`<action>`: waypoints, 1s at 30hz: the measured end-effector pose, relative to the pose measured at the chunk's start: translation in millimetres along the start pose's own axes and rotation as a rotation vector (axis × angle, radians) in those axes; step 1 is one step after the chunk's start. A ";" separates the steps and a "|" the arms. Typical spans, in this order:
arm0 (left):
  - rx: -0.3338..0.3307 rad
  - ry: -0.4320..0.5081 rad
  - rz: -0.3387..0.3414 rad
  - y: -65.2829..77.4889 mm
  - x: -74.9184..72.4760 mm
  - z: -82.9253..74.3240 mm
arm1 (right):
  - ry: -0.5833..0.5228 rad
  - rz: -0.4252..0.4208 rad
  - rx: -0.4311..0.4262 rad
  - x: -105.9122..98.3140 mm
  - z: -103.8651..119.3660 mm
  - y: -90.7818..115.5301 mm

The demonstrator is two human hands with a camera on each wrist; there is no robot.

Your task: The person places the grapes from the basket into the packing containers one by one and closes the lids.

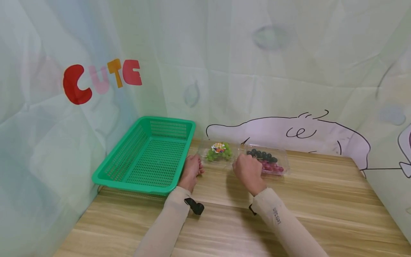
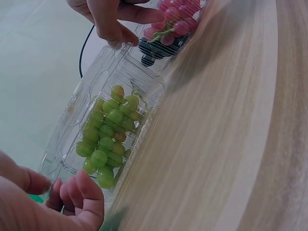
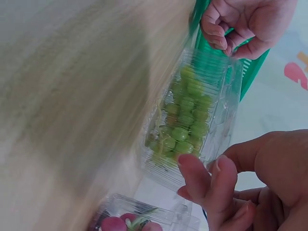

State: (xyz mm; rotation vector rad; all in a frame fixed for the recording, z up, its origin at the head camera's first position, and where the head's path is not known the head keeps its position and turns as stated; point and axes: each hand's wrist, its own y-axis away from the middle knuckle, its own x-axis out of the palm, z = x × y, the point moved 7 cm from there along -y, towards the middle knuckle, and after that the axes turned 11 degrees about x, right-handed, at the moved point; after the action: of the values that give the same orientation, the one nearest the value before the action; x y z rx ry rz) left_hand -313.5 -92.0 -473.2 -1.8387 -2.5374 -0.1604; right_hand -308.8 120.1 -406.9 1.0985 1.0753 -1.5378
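A clear plastic box (image 2: 72, 120) with a bunch of green grapes (image 2: 107, 132) in it lies on the table between my hands; in the head view a colourful round sticker (image 1: 218, 147) shows on top. My left hand (image 1: 191, 169) pinches the box's left end at the rim between thumb and curled fingers. At the opposite corner, my right hand (image 1: 248, 171) pinches the rim with thumb and index finger. Just right of it stands a second clear box (image 1: 284, 157) holding dark grapes (image 1: 263, 155) and red grapes (image 1: 273, 167), partly hidden behind my right hand.
To the left, a green plastic basket (image 1: 183, 157) with slotted walls stands right beside my left hand. Behind the boxes a printed curtain (image 1: 224, 100) hangs along the back of the wooden table (image 1: 321, 189), and it also runs down the left side.
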 end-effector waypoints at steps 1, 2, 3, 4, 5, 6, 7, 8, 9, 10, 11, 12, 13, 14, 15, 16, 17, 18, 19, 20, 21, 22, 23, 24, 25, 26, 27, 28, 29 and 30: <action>0.001 0.002 0.001 0.0 0.2 0.4 | -0.008 0.005 0.007 1.0 -0.8 0.0; 0.002 0.005 0.000 0.0 0.3 0.4 | -0.015 0.005 0.012 1.9 -1.6 0.0; 0.002 0.010 0.000 -0.1 0.4 0.8 | -0.025 0.006 0.016 2.7 -2.2 0.2; 0.003 0.012 0.000 -0.1 0.4 0.9 | -0.032 0.004 0.018 3.2 -2.8 0.4; 0.003 0.013 -0.001 -0.1 0.3 1.1 | -0.040 0.001 0.018 3.4 -3.1 0.7; 0.003 0.015 -0.002 -0.1 0.3 1.2 | -0.048 0.002 0.018 3.9 -3.6 0.9; 0.001 0.017 -0.002 -0.2 0.2 1.5 | -0.056 0.004 0.017 4.3 -3.9 1.1; -0.001 0.018 -0.002 -0.1 0.1 1.5 | -0.066 0.007 0.016 4.7 -4.1 1.3; -0.003 0.017 -0.001 -0.3 0.1 1.8 | -0.074 0.014 0.018 5.4 -4.6 1.5; -0.006 0.015 -0.001 -0.2 0.1 1.8 | -0.080 0.022 0.019 6.1 -4.9 1.6; -0.007 0.014 0.000 -0.5 0.2 2.0 | -0.088 0.031 0.021 6.8 -5.2 1.7; -0.009 0.012 0.001 -0.8 0.3 2.1 | -0.095 0.037 0.022 7.3 -5.3 1.8; -0.011 0.011 0.002 -1.1 0.4 2.3 | -0.099 0.040 0.023 7.6 -5.4 1.9; -0.012 0.010 0.002 -1.4 0.5 2.3 | -0.102 0.046 0.025 7.8 -5.6 2.0; -0.013 0.008 0.002 -1.4 0.4 2.2 | -0.103 0.049 0.026 7.9 -5.5 2.2; -0.014 0.007 0.002 -1.6 0.4 2.1 | -0.106 0.051 0.025 8.0 -5.4 2.3; -0.014 0.007 0.003 -1.7 0.4 2.2 | -0.108 0.051 0.026 7.8 -5.3 2.5; -0.014 0.007 0.003 -1.8 0.4 2.1 | -0.109 0.051 0.027 7.8 -5.1 2.7; -0.014 0.007 0.004 -1.9 0.4 2.1 | -0.112 0.056 0.030 8.4 -5.2 2.6; -0.014 0.009 0.004 -1.9 0.4 2.0 | -0.113 0.063 0.032 8.8 -5.1 2.8; -0.013 0.010 0.004 -1.9 0.4 2.1 | -0.116 0.069 0.034 9.2 -5.0 2.9; -0.013 0.014 0.004 -2.2 0.5 2.2 | -0.118 0.075 0.039 10.0 -5.0 2.9; -0.011 0.017 0.004 -2.3 0.4 2.3 | -0.117 0.080 0.045 10.7 -5.0 3.0; -0.010 0.017 0.003 -2.3 0.3 2.2 | -0.117 0.088 0.050 11.6 -5.1 3.0; -0.009 0.020 0.002 -2.4 0.3 2.3 | -0.117 0.096 0.056 12.3 -5.1 3.0; -0.009 0.024 0.001 -2.5 0.4 2.5 | -0.115 0.104 0.063 13.1 -5.2 2.9; -0.008 0.022 0.000 -2.4 0.5 2.5 | -0.113 0.111 0.071 13.7 -5.3 2.8; -0.008 0.023 0.000 -2.4 0.7 2.6 | -0.111 0.114 0.079 14.2 -5.4 2.6; -0.008 0.022 -0.001 -2.4 0.9 2.7 | -0.108 0.119 0.086 14.5 -5.5 2.6; -0.009 0.021 -0.002 -2.5 1.1 2.8 | -0.108 0.125 0.093 15.0 -5.7 2.4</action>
State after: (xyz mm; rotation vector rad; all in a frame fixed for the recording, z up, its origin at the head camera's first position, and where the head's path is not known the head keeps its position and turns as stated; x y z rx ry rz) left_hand -316.1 -91.5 -476.1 -1.8277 -2.5285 -0.1911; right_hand -308.2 122.3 -423.0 1.1113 0.8532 -1.5417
